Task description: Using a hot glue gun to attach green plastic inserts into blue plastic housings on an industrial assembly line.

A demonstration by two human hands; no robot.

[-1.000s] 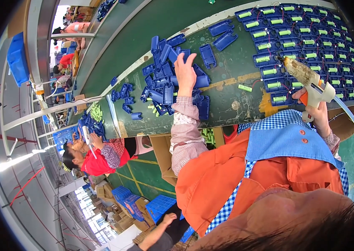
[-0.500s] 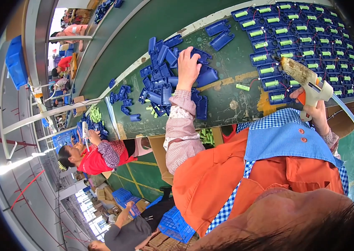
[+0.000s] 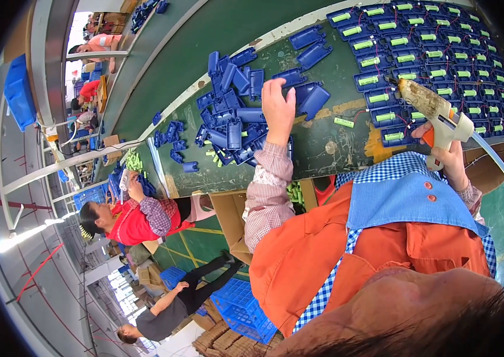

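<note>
My left hand reaches over the right side of a heap of blue plastic casing shells, thumb spread from its fingers and nothing visibly held. Beside its thumb lies a loose blue casing shell; whether they touch is unclear. A hot glue gun with a stained, browned front is gripped in my right hand. Its nozzle points up and left, over the near left edge of rows of blue shells fitted with green battery cells. Between my hands lies one loose green battery cell with wires.
Two separate blue shells rest near the bench's far edge. Smaller blue parts lie left of the heap. A clear glue stick trails behind the gun. Another person works farther left along the green bench.
My left hand has moved right and slightly nearer, and its thumb has spread out. Shells beside it have shifted. My right hand and the glue gun have stayed in place.
</note>
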